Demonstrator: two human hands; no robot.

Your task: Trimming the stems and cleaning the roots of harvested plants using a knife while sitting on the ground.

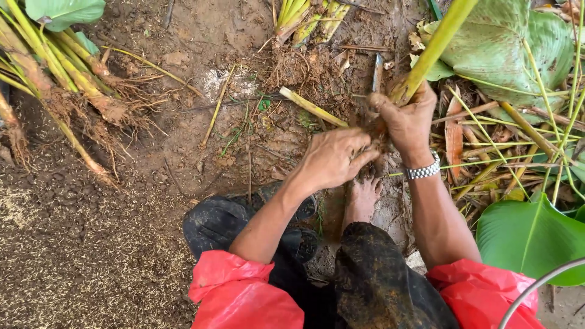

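Green stalk [429, 52]: right hand [407, 122] clamps its base, centre right
Left hand [332, 159]: fingers pinch the muddy roots [376, 141]
Advice: hold stalk steady, strip soil downward

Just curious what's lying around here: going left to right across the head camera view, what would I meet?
Pile of uprooted stalks with roots → left hand → right hand gripping a yellow-green stalk → metal wristwatch → large green leaf.

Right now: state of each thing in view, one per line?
right hand: closed around green stalk's base
green stalk: held, tilted up to the right
left hand: fingers at the root clump
root clump: muddy, between both hands
uprooted stalks: lying on soil, roots exposed
wristwatch: on right wrist
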